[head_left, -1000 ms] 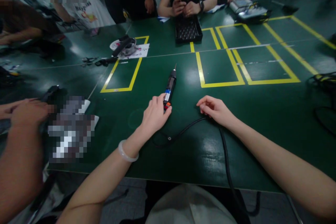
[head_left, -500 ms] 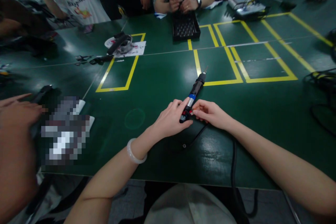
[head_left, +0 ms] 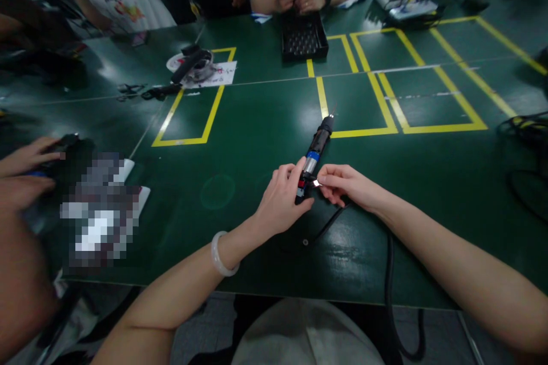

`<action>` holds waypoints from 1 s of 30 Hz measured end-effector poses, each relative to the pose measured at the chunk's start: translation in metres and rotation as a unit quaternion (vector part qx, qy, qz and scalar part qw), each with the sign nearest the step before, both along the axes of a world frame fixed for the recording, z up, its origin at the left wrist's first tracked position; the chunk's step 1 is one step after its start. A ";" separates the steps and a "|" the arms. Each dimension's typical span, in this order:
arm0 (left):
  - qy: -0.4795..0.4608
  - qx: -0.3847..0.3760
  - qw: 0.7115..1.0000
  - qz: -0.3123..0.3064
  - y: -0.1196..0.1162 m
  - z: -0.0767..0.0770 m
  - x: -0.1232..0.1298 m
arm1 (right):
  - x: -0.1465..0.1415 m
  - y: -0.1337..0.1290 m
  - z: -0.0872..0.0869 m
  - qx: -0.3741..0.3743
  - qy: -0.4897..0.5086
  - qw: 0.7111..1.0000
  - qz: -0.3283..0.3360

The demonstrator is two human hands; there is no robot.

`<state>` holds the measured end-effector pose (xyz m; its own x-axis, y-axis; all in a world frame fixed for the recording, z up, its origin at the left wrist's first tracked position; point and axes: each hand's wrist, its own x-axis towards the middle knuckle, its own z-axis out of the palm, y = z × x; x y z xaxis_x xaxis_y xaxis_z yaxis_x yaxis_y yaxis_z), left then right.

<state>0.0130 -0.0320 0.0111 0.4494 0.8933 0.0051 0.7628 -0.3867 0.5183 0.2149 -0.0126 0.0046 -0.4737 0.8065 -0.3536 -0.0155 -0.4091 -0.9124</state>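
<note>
A black electric screwdriver (head_left: 319, 142) with a blue ring and a silver band lies slanted on the green table, its thin bit pointing away from me. My left hand (head_left: 282, 197) is closed round its near end, where a red part shows. Just to the right, my right hand (head_left: 345, 185) pinches a small shiny metal piece (head_left: 316, 183) close beside the tool's rear. A thin black cable (head_left: 331, 223) with a round end lies on the table below my right hand.
Beyond the tool, a black tray (head_left: 305, 40) stands before a person holding a red-tipped tool. Tape and paper (head_left: 222, 74) lie at the upper left. Another person's hands are at far left, near pixelated items (head_left: 103, 205). Coiled cables (head_left: 528, 125) lie at right.
My right hand has shifted slightly right, and the shiny piece at its fingertips shows more. My left hand stays on the screwdriver. The co-worker's hand at far left has moved.
</note>
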 end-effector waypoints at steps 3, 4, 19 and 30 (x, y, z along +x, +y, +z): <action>0.008 0.010 1.000 0.026 -0.001 -0.002 0.002 | 0.000 0.000 -0.003 0.017 0.008 1.000 -0.005; 0.010 0.012 0.999 0.032 0.000 -0.002 0.003 | 0.000 0.000 -0.004 0.029 0.012 0.999 -0.007; 0.009 0.016 0.999 0.036 0.001 -0.002 0.000 | 0.003 0.001 -0.012 0.119 0.030 0.991 0.052; 0.022 0.016 0.999 0.031 0.000 0.000 0.000 | 0.002 -0.001 -0.012 0.199 -0.111 0.971 0.072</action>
